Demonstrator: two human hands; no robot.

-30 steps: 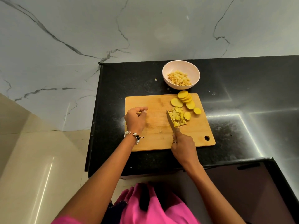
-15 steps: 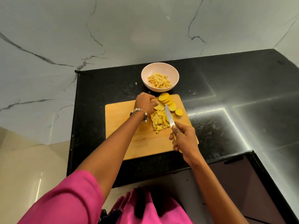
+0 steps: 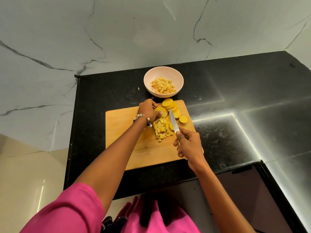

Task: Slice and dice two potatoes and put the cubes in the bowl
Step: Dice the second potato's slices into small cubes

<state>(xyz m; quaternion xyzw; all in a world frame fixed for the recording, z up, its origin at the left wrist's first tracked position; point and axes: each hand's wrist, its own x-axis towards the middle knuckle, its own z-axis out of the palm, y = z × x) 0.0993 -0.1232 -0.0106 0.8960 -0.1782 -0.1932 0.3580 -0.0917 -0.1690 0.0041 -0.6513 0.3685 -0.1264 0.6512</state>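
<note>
A: Left hand (image 3: pixel 148 110)?
B: Fingers curled onto a slice (image 3: pixel 161 111); cubes (image 3: pixel 162 130) just beneath its wrist, bowl (image 3: pixel 163 71) beyond it.
A: Right hand (image 3: pixel 189 144)?
B: Wrapped round the knife (image 3: pixel 173 122), blade pointing away, beside the cubes, over the board (image 3: pixel 121 130).

left hand (image 3: pixel 148 110) now on potato slice (image 3: pixel 161 111)

Yellow potato slices (image 3: pixel 171 106) & cubes (image 3: pixel 162 129) on board, bowl (image 3: pixel 148 77) part-filled.

One bowl (image 3: pixel 163 76), one knife (image 3: pixel 173 122), one cutting board (image 3: pixel 121 132), two hands.
</note>
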